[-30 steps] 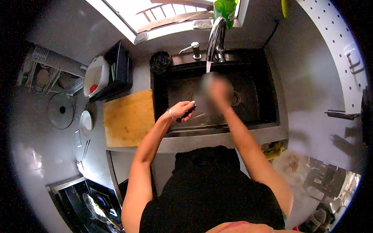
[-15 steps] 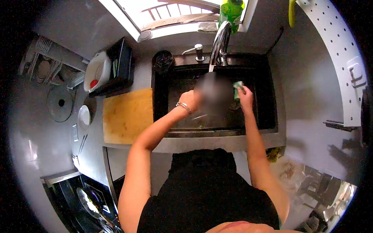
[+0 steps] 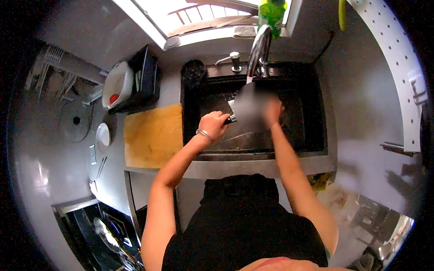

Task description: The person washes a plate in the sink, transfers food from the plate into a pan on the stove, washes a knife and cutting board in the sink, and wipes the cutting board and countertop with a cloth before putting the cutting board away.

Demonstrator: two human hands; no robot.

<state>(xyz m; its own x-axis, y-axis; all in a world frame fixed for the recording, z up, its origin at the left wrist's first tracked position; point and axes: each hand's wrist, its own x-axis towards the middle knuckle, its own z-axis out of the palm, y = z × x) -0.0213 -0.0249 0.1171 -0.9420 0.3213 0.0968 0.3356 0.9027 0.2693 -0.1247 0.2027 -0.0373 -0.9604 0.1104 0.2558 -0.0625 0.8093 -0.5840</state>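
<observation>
My left hand (image 3: 214, 125), with a bracelet at the wrist, is closed around the black handle (image 3: 228, 120) of a metal utensil over the sink (image 3: 217, 154). A bit of its shiny metal shows beyond the grip. A round blur hides the rest, so its kind cannot be made out. My right hand (image 3: 274, 113) is at the right of that blur, fingers curled and partly smeared. The green sponge it held a moment ago is hidden now. Just above the blur hangs the spout of the chrome faucet (image 3: 258, 49).
Left of the sink lies a wooden cutting board (image 3: 153, 135). Behind it are a white tub (image 3: 118, 86) and a black rack (image 3: 143, 79). A soap dispenser (image 3: 234, 61) and a black strainer (image 3: 193, 72) line the sink's back edge. A green bottle (image 3: 271, 18) stands by the window.
My right hand has moved left, into the blurred area, and the sponge has gone out of sight. My left hand has shifted slightly left and down, bringing the black handle into view.
</observation>
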